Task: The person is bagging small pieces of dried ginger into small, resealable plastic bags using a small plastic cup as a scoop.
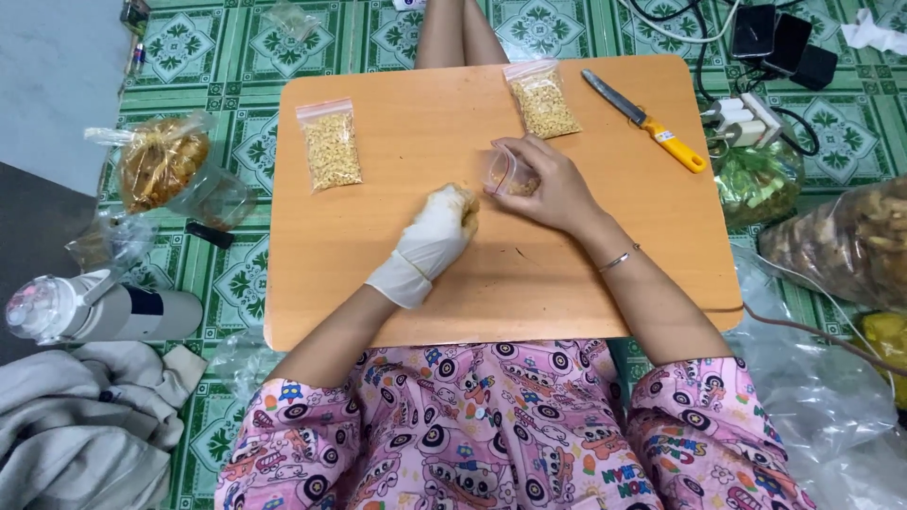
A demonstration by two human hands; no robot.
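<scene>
The left hand (436,234), in a white glove, was closed around a clump of yellow kernels (460,196) above the middle of the table (378,283). The right hand (548,184), bare, pinched a small clear bag (505,173) by its mouth; the bag rested on the table just beside the gloved fist and held a few kernels. Two filled bags lay flat on the far half of the table: one (332,146) to the left, one (544,98) beyond the right hand. A knife (645,121) with a yellow handle lay at the far right, well apart from both hands. On the floor to the left stood a large bag of yellow material (159,162) and a white bottle (99,310).
</scene>
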